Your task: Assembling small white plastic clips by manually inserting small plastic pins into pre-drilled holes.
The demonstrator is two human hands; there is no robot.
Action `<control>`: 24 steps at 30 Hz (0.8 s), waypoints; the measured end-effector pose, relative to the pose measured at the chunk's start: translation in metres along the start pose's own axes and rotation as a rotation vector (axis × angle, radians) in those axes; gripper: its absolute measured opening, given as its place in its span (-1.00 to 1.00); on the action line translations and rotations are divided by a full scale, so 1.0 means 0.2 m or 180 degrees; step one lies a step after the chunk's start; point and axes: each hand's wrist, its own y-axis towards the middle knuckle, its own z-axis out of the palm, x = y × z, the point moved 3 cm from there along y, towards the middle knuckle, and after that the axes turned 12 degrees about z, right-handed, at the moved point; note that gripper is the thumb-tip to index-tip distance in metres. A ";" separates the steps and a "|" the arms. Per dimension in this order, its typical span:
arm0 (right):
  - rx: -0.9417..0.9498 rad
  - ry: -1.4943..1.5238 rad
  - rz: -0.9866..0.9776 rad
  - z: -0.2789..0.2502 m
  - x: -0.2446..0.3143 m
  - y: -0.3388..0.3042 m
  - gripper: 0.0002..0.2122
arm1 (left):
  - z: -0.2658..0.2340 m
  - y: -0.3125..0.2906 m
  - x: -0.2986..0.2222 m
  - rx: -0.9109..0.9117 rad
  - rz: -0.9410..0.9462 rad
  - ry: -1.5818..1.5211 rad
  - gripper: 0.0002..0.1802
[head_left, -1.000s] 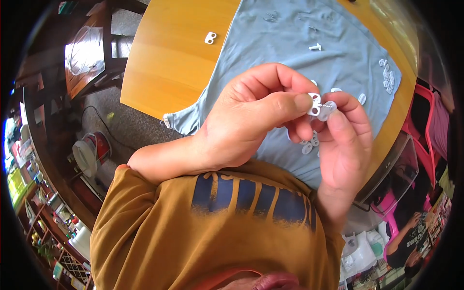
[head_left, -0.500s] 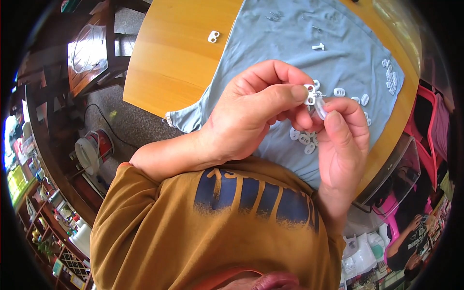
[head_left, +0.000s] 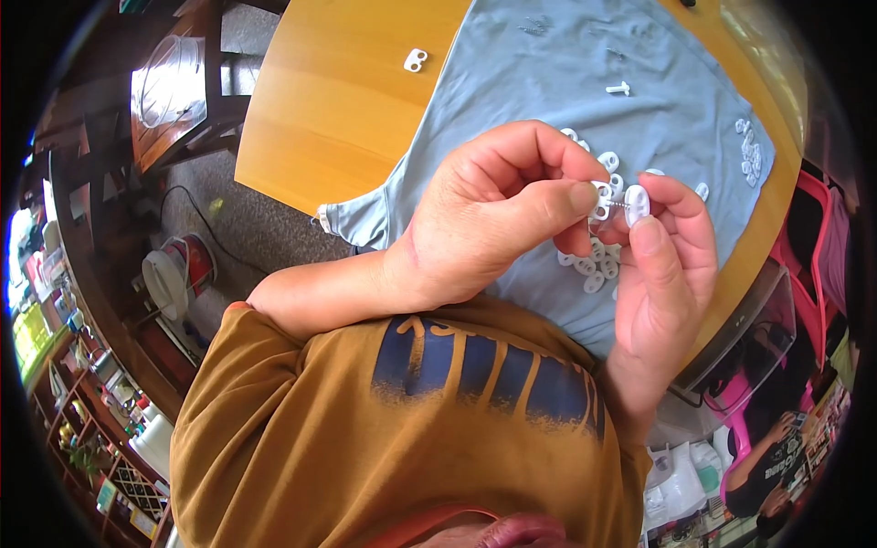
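My left hand [head_left: 498,215] and my right hand [head_left: 662,265] meet above a grey cloth [head_left: 548,100] on a round wooden table [head_left: 338,100]. Thumb and finger of my left hand pinch a small white plastic piece [head_left: 602,194]. Between the thumb and fingers of my right hand sits a small white round plastic piece [head_left: 636,203], pressed against the first one. Below the hands several loose white plastic pieces [head_left: 594,265] lie in a heap on the cloth, partly hidden by my fingers.
A white two-hole piece [head_left: 416,60] lies on the bare wood at the far left. A white T-shaped piece [head_left: 618,89] and a small cluster of white pieces [head_left: 749,155] rest on the cloth. A wooden chair [head_left: 174,91] stands left of the table.
Both hands stay together on the small white pieces, with my fingers shifting slightly on them. More of the loose heap on the cloth shows now.
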 end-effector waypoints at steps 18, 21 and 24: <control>-0.0242 -0.1076 -0.0851 -0.01 -0.01 -0.01 -0.76 | -0.03 0.00 0.04 -0.0042 -0.0051 0.0233 -0.89; -0.0272 -0.1128 -0.0882 -0.01 -0.01 -0.01 -0.75 | -0.04 0.01 0.04 -0.0038 -0.0068 0.0261 -0.89; -0.0203 -0.0911 -0.0833 -0.01 -0.01 -0.01 -0.76 | -0.04 0.00 0.04 -0.0043 -0.0085 0.0274 -0.89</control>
